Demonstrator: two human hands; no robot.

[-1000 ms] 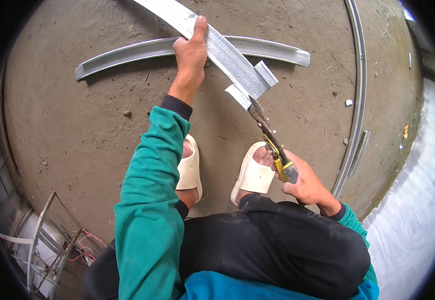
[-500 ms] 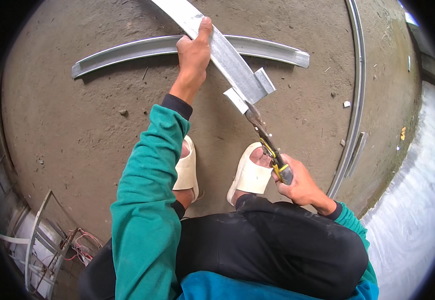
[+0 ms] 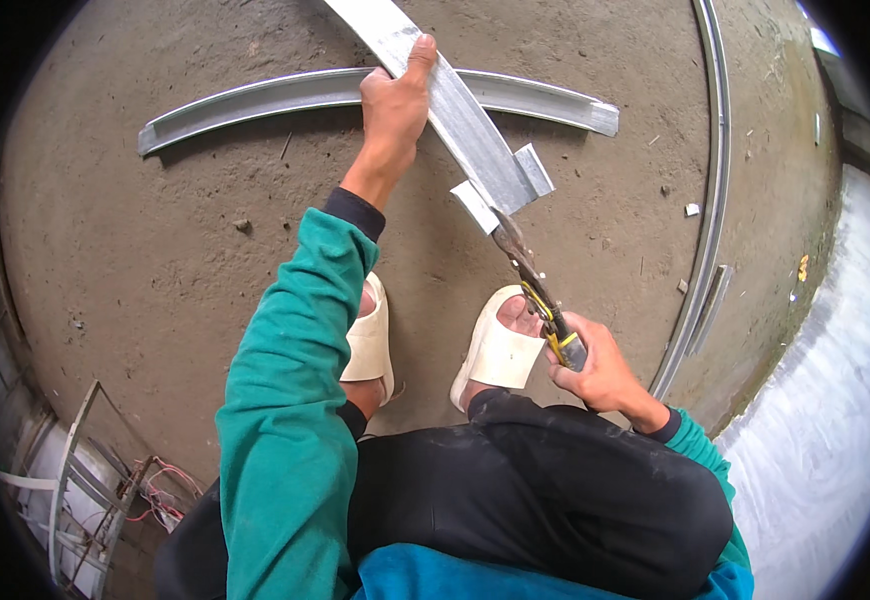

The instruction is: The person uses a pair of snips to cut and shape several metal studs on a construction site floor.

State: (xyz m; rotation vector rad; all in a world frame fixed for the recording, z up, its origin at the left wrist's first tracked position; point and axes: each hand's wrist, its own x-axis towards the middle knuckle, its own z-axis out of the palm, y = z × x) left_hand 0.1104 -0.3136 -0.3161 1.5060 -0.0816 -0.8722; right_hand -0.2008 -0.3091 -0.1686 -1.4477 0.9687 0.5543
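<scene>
1. Concrete floor (image 3: 205,260) fills the view, rough and dusty. I squat over it, both feet in pale slippers (image 3: 500,350) near centre.
2. A long curved metal channel (image 3: 255,95) lies flat at 12 o'clock, running from 10 to 1. A thinner metal rail (image 3: 715,180) arcs down the 2 to 4 o'clock side. Neither touches what I hold.
3. The metal strip (image 3: 460,120) I work on is lifted off the floor, slanting from 12 o'clock down toward centre. Its lower end is split, with two short flaps splayed to either side.
4. My left hand (image 3: 395,105) is closed round the strip at 12 o'clock, thumb along its top edge, palm right against the bare metal.
5. My right hand (image 3: 595,365) sits at 4 o'clock, fist closed on the yellow-handled tin snips (image 3: 530,285). The blades point up to 12 and meet the strip's cut end between the flaps.
6. Small offcuts (image 3: 692,209) lie scattered at 2 o'clock.
7. Risks, as I judge them: the cut edges and flaps look sharp, and my bare left palm could be sliced if the strip twists as the blades bite. The strip has only my one hand holding it, so it may spring or swing. My toes sit open below the cut; a falling sliver could nick them.
</scene>
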